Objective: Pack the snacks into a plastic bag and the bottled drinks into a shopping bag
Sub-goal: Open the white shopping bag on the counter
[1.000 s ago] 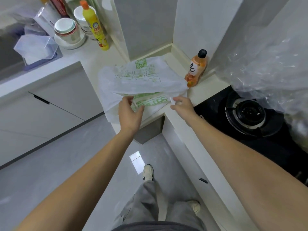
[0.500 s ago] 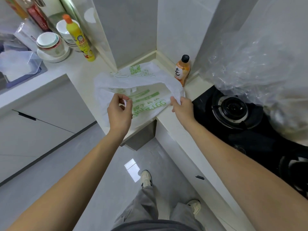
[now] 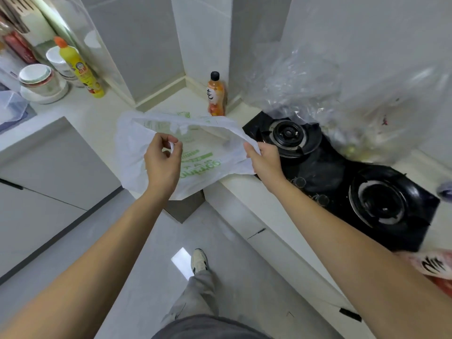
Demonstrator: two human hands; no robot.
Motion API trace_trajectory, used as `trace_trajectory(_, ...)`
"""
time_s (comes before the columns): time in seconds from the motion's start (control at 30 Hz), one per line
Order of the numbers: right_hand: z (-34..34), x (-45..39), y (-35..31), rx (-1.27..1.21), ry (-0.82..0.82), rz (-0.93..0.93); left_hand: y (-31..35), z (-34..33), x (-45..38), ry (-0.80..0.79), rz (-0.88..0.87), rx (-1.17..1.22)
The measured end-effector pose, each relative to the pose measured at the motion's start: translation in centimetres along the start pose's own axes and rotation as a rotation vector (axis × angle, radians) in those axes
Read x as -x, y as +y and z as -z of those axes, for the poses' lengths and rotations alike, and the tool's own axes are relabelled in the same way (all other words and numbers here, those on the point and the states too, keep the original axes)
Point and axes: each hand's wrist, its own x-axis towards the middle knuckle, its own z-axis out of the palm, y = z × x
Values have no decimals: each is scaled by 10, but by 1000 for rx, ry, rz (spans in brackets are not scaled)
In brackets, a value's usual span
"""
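A white shopping bag [image 3: 137,152] with green print hangs over the counter corner, its mouth pulled apart. My left hand [image 3: 162,165] pinches the near rim of the bag. My right hand [image 3: 265,160] grips the right side of the rim. An orange bottled drink [image 3: 215,97] with a black cap stands upright in the counter corner just behind the bag. A large clear plastic bag [image 3: 342,94] with snacks inside bulges over the back of the stove at the right. A red snack packet [image 3: 435,267] shows at the right edge.
A black two-burner gas stove [image 3: 342,182] lies right of the bag. At the far left stand a yellow squeeze bottle [image 3: 80,69], stacked bowls [image 3: 41,81] and a clear container [image 3: 12,108]. Below are white cabinets, grey floor and my shoe [image 3: 199,261].
Both hands lifted the bag's rim off the counter and pulled it apart, so the mouth gapes wider. The view has swung right, bringing more of the stove in.
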Motion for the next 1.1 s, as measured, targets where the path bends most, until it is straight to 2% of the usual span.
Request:
trace_trajectory(0.5,192,207,9,-56,259,18,88,-100,218,-309,-257,-23)
trace_trajectory(0.7,251,276,-17,0,432,76,139,-120,265,-413,-323,28)
trace_trajectory(0.87,281,315,-29,-57,561,90,169,-135,297,-508,-382,81)
trace_trajectory(1.1,303,333,-35,-81,634,129,189,-149,310,-623,-408,131)
